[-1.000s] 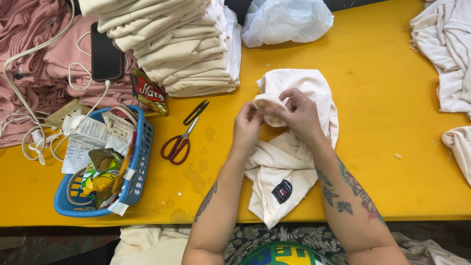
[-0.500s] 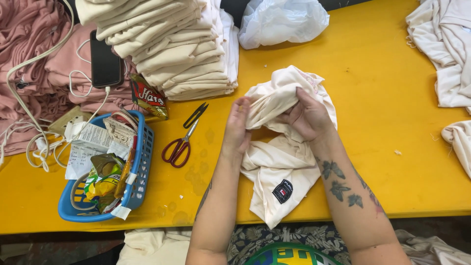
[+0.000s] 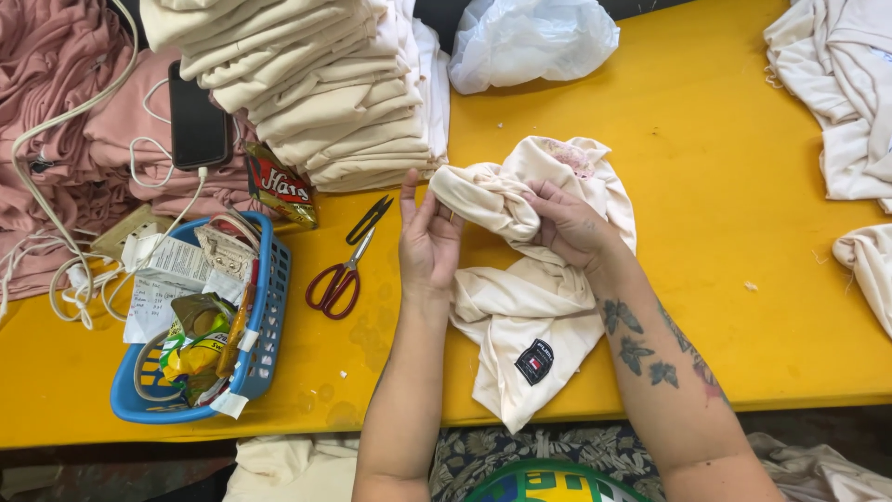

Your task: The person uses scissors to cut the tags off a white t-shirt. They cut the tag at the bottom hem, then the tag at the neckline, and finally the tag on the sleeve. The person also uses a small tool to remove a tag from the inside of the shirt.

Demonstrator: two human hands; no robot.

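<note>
I am looking down at a cream garment [image 3: 520, 307] that is lying bunched on the yellow tabletop [image 3: 725, 121], right in front of me, with a small dark label patch [image 3: 534, 362] showing near its lower edge. My left hand [image 3: 427, 244] is resting flat against the left side of a twisted roll of the cloth; its fingers [image 3: 410, 191] are stretched out nearly straight and close together, pointing away from me, pressing on the fabric rather than closing round it. My right hand [image 3: 571, 228] is reaching in from the other side, and its fingers [image 3: 542, 197] are curling into the folds and pinching the rolled part, so that hand is grasping the garment. The roll is being held between the two hands, slightly lifted off the rest of the cloth.

Just to the left of my left hand, red-handled scissors [image 3: 344, 270] are lying on the tabletop, blades slightly parted. Further left, a blue plastic basket [image 3: 269, 316] is holding papers and snack wrappers. Behind these, a tall stack of folded cream garments [image 3: 316, 84] is sitting next to a pile of pink cloth [image 3: 56, 102], on which a dark phone [image 3: 197, 116] is lying with a white cable plugged in. A clear plastic bag [image 3: 530, 37] is lying at the far edge, and more cream pieces [image 3: 846, 93] are lying off to the right, well apart from my hands.
</note>
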